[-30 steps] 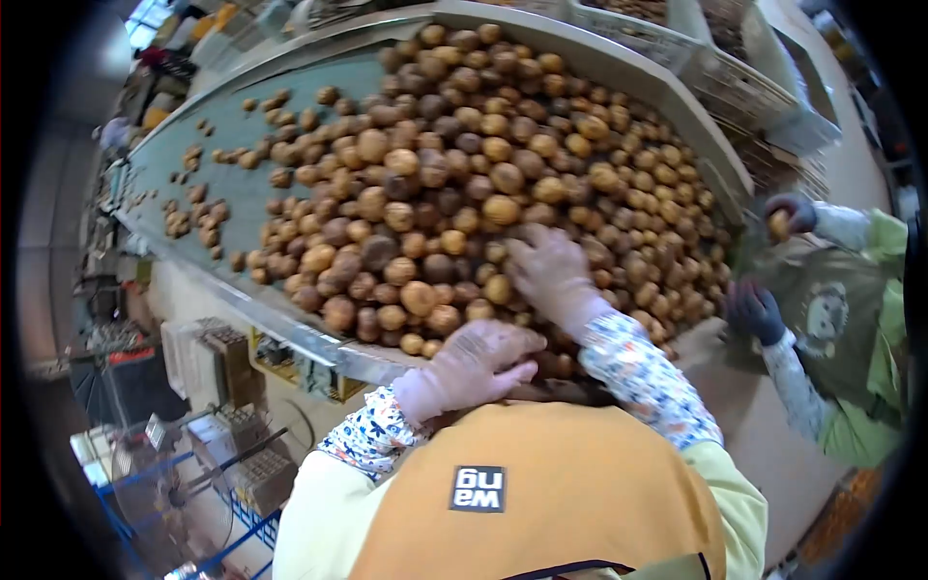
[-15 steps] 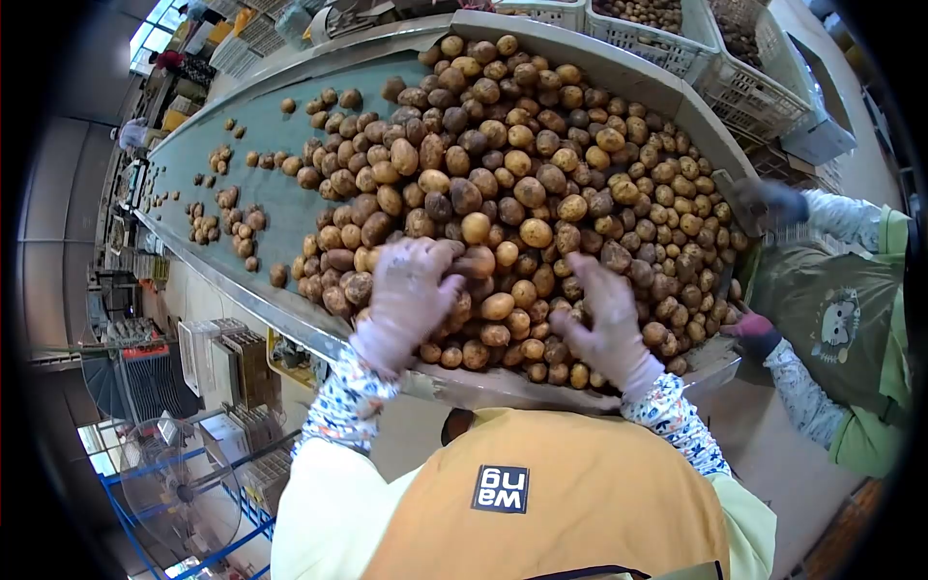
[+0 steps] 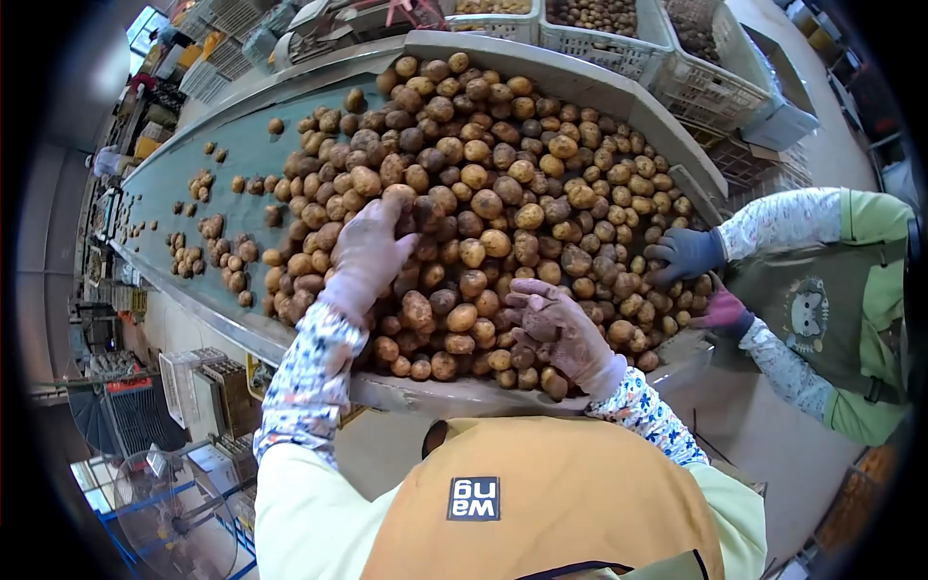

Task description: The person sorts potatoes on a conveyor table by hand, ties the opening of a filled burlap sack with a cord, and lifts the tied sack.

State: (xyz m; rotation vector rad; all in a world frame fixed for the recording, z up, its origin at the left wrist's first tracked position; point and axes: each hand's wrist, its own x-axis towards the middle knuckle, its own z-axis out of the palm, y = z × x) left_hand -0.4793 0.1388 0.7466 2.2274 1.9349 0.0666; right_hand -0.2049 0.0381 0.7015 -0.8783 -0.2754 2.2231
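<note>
Green belt (image 3: 242, 145) shows at the left between small clusters of round produce (image 3: 498, 198), and farther right the left hand (image 3: 372, 242) reaches in over the main heap, thumb and fingers apart, fingertips at a dark piece. Between and beyond the two hands the heap lies thick, its pieces tan, yellowish and dark brown, many mottled, while the right hand (image 3: 568, 338) curls its fingers above those by the near rim (image 3: 416, 393), whether gripping one I cannot tell. Farthest right, a co-worker's blue-grey glove (image 3: 688, 253) touches the heap's end.
</note>
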